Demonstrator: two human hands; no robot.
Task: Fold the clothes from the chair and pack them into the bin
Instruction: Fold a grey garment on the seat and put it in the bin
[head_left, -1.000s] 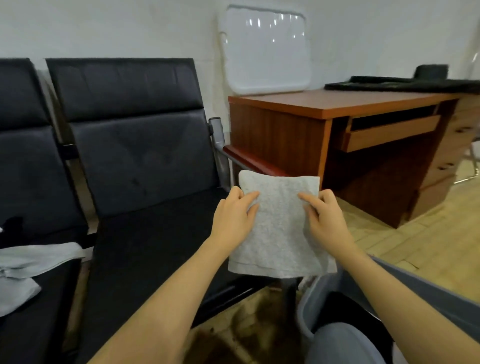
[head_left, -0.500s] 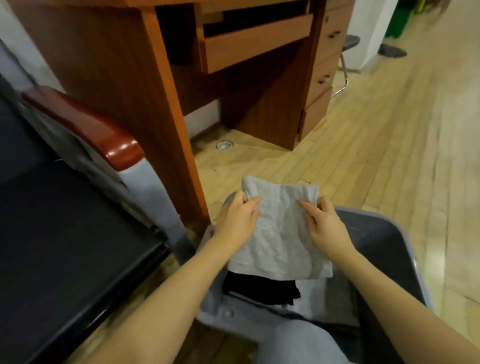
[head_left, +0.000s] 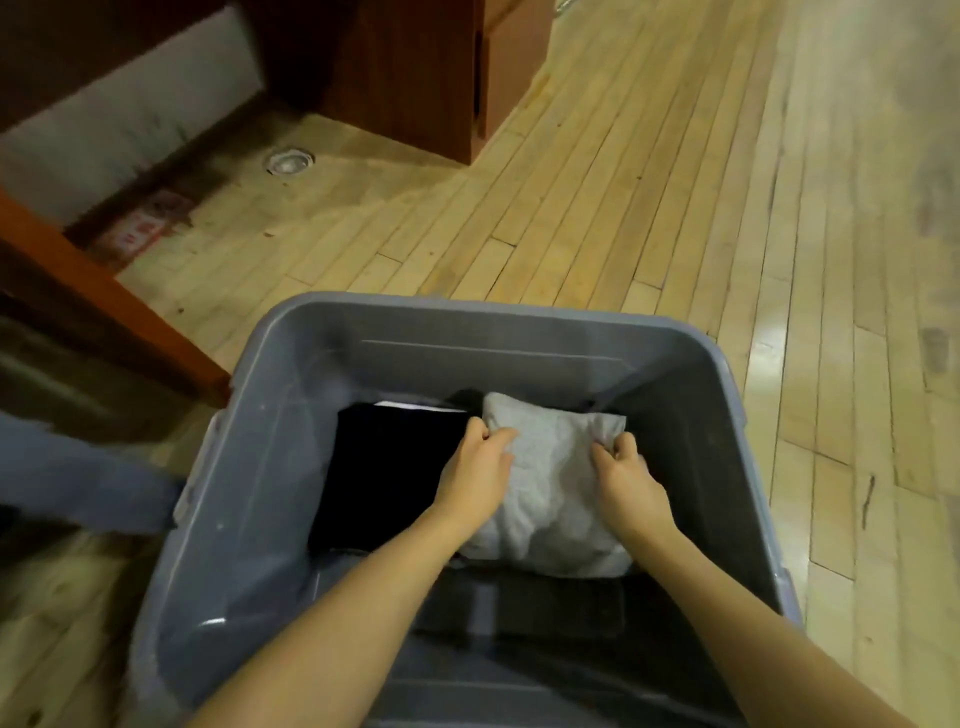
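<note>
A folded light grey cloth (head_left: 553, 483) lies low inside the blue-grey plastic bin (head_left: 493, 322), on the right of the bin's floor. My left hand (head_left: 475, 475) grips its left edge and my right hand (head_left: 626, 478) grips its right edge, both reaching down into the bin. To the left of the grey cloth sits a folded black garment (head_left: 384, 467). A dark grey folded garment (head_left: 550, 608) lies nearer me under my forearms.
The bin stands on a light wooden plank floor (head_left: 675, 208). A wooden desk's leg (head_left: 104, 322) runs along the left and its drawer pedestal (head_left: 441, 78) stands at the top. A round floor fitting (head_left: 288, 161) is beyond the bin. Part of a grey chair frame (head_left: 78, 478) shows at left.
My head has tilted from the chairs down to the bin. Both hands have carried the grey cloth from chest height down into the bin beside the black garment.
</note>
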